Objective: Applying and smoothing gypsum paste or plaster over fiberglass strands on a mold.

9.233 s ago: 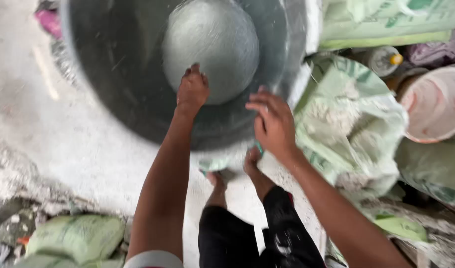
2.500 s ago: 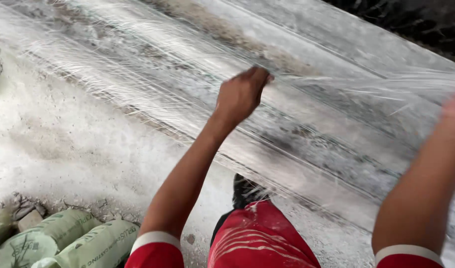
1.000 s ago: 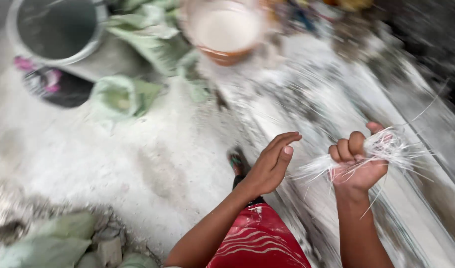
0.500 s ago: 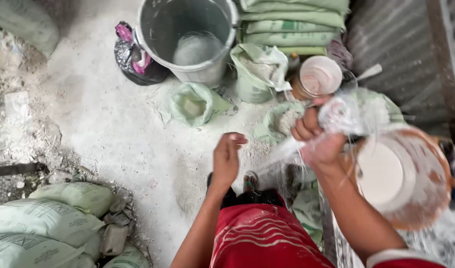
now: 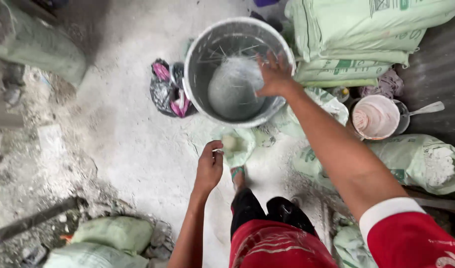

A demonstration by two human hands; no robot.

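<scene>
The right hand (image 5: 274, 74) reaches over the rim of the grey metal bucket (image 5: 200, 54), fingers spread above the pale grey mass inside it, holding nothing; the left hand (image 5: 209, 166) hangs loosely curled, empty, just beside a small open green sack (image 5: 240, 146) on the dusty floor; the bucket stands between a dark plastic bag (image 5: 167, 89) and stacked green sacks (image 5: 356, 34); a white tub (image 5: 375, 116) sits to the right

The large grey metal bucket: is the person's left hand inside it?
No. The right hand reaches into the large grey metal bucket, while the left hand hangs below it, outside.
</scene>
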